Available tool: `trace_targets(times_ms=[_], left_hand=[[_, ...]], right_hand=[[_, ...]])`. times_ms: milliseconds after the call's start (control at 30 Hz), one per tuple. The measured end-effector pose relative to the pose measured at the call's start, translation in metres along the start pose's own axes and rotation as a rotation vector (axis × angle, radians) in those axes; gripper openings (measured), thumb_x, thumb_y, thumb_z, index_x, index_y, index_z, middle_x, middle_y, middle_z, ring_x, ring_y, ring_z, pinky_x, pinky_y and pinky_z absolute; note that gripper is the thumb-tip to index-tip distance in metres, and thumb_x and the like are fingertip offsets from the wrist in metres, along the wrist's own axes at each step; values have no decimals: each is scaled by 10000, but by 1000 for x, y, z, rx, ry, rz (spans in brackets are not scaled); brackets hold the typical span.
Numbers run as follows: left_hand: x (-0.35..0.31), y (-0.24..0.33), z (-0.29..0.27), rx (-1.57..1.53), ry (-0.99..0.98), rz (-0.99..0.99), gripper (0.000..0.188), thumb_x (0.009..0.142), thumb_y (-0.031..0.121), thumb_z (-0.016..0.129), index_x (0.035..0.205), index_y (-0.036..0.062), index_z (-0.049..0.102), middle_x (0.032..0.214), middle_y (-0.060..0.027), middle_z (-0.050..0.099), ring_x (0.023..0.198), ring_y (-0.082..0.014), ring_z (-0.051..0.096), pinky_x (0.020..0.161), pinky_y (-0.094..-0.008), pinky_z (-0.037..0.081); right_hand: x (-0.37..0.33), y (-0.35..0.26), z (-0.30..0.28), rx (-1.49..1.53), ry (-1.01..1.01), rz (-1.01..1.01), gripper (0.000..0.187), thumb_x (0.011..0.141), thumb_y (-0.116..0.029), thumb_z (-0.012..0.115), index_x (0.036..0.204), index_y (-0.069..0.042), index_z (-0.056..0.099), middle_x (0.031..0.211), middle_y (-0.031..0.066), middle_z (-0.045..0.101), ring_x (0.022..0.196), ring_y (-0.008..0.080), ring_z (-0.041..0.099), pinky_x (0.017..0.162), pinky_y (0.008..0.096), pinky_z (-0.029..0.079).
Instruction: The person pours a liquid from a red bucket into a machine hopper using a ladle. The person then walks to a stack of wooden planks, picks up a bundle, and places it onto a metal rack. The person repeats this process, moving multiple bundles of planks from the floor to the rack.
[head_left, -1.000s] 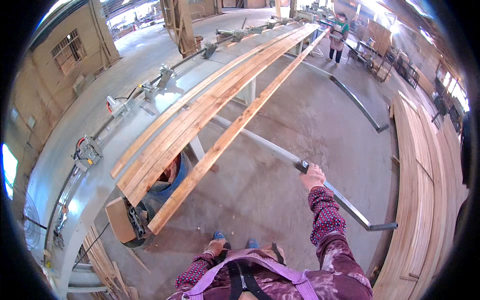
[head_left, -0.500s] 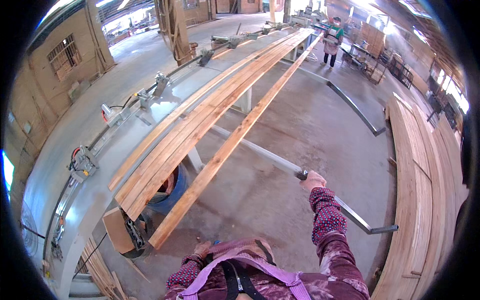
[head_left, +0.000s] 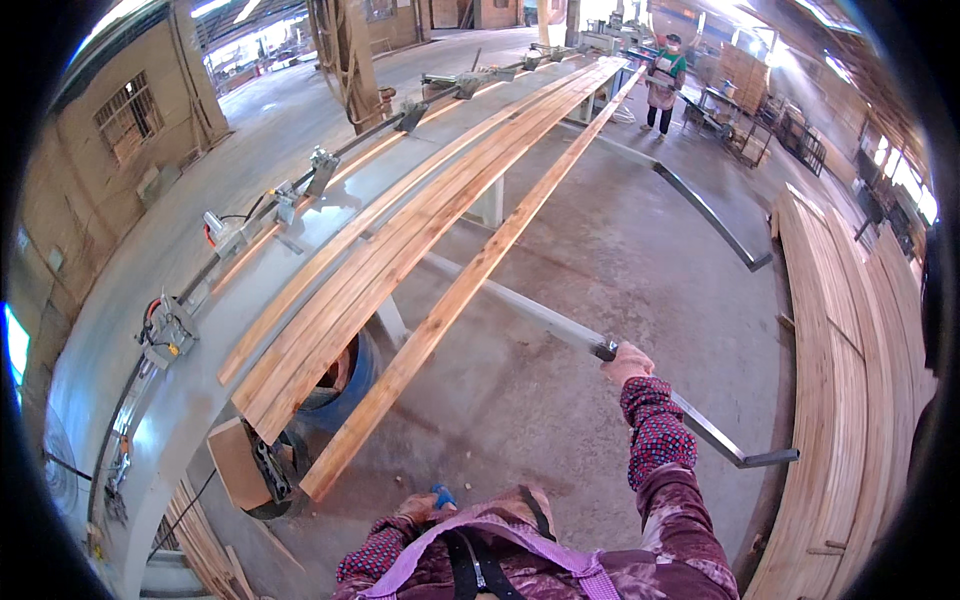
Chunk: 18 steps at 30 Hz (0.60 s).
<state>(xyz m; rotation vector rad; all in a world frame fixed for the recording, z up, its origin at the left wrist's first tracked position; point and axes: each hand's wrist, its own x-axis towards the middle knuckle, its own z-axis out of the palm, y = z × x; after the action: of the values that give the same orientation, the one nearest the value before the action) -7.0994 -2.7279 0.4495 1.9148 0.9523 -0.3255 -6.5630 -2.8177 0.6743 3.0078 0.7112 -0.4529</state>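
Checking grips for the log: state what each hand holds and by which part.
The right hand grips the long metal rail partway along, near its bent end. The left hand hangs low by the body, apparently empty, though partly hidden.

Right hand [head_left: 628,362] clasped on a metal rail [head_left: 560,326], long plank [head_left: 470,282] slanting beside stacked boards [head_left: 400,250].

Bright daylight from open sides at top; soft shadows; strong fisheye bending, black rim; far end hazy.
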Motion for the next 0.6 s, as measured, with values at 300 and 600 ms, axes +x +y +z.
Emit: trace_targets(times_ms=[300, 600], left_hand=[[26, -23, 22, 255, -8, 80, 626, 849, 653, 553, 1069, 75, 649, 1104, -218, 663, 1085, -415, 612, 907, -476, 478], [42, -59, 46, 224, -26, 41, 398, 842, 445, 605, 1007, 100, 713, 1066, -193, 686, 1021, -361, 660, 838, -455, 510]], right_hand=[[-2, 11, -2, -6, -3, 21, 532, 747, -378, 743, 1201, -115, 655, 1187, 105, 684, 1119, 279, 654, 891, 421, 535], [0, 7, 3, 40, 49, -55, 504, 710, -356, 747, 1123, -73, 685, 1120, 148, 700, 1070, 299, 669, 895, 409, 536]])
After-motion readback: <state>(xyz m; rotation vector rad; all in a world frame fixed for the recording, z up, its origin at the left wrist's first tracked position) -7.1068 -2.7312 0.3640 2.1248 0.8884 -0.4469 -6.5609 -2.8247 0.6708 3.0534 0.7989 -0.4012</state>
